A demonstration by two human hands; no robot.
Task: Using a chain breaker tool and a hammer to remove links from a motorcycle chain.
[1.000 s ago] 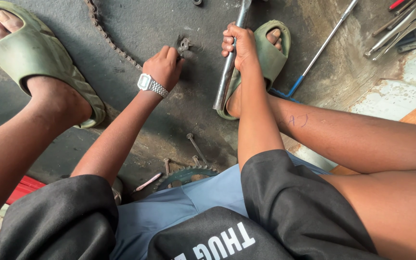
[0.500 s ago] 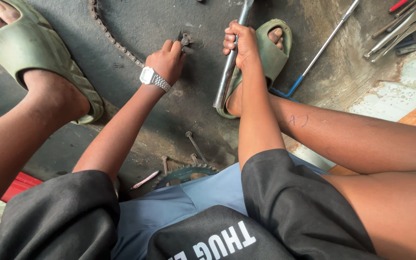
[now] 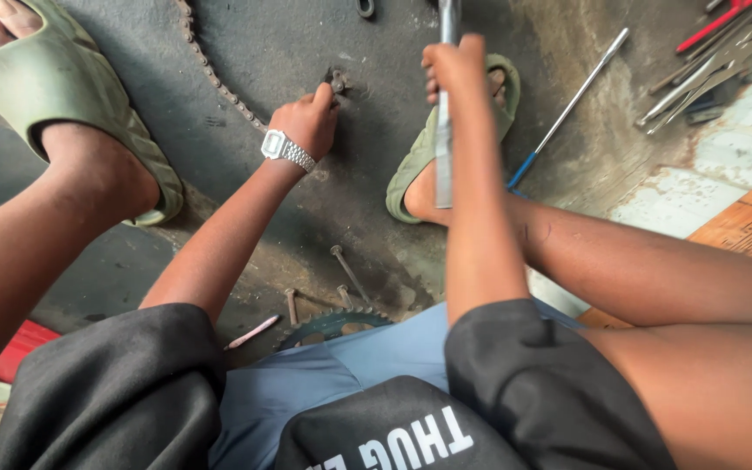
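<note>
My left hand [image 3: 308, 122], with a silver wristwatch on the wrist, presses its fingertips on a small dark metal chain part [image 3: 336, 81] on the grey concrete floor. A greasy chain [image 3: 211, 74] runs from the top edge down toward that hand. My right hand [image 3: 456, 63] is closed around a long silver metal bar [image 3: 444, 148], held upright above my right foot in a green slide sandal [image 3: 505, 96]. The bar's upper end leaves the frame at the top.
My left foot in a green sandal [image 3: 63, 96] rests at top left. A toothed sprocket [image 3: 334, 325], several bolts [image 3: 348, 271] and a pink stick [image 3: 252, 332] lie near my lap. A blue-handled rod [image 3: 567, 109] and several tools [image 3: 714, 63] lie right.
My right hand has raised the metal bar and turned it more upright. My left hand stays on the chain part. The view has shifted slightly.
</note>
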